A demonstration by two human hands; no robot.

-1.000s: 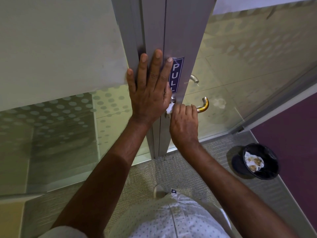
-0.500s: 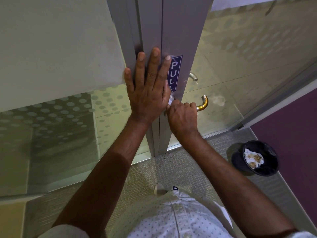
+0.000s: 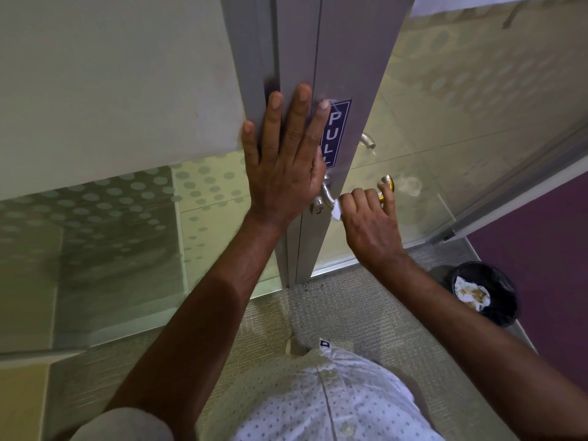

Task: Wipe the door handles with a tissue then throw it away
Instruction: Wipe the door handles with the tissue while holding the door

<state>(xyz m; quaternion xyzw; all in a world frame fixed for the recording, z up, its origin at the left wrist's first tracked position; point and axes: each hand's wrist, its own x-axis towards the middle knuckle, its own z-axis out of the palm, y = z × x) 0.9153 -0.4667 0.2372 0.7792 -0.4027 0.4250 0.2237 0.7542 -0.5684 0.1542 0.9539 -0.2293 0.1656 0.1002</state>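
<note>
A metal lever door handle (image 3: 327,194) juts from the grey door frame (image 3: 343,58), its curved tip (image 3: 387,183) catching yellow light. My right hand (image 3: 369,224) is wrapped over the lever's middle, closed on a white tissue (image 3: 336,211) that pokes out at the thumb side. My left hand (image 3: 283,163) lies flat with fingers spread on the door frame, just left of the blue PULL sticker (image 3: 336,135). A second handle (image 3: 367,140) shows through the glass on the door's far side.
A black bin (image 3: 483,294) with crumpled paper inside stands on the carpet at the right, beside a purple wall (image 3: 541,249). Frosted dotted glass panels (image 3: 127,218) flank the door. My shoe (image 3: 296,345) is just below the door's edge.
My right hand has slid with the tissue along the lever, away from the door and toward the tip, uncovering the handle's base. The left hand stays flat on the frame.
</note>
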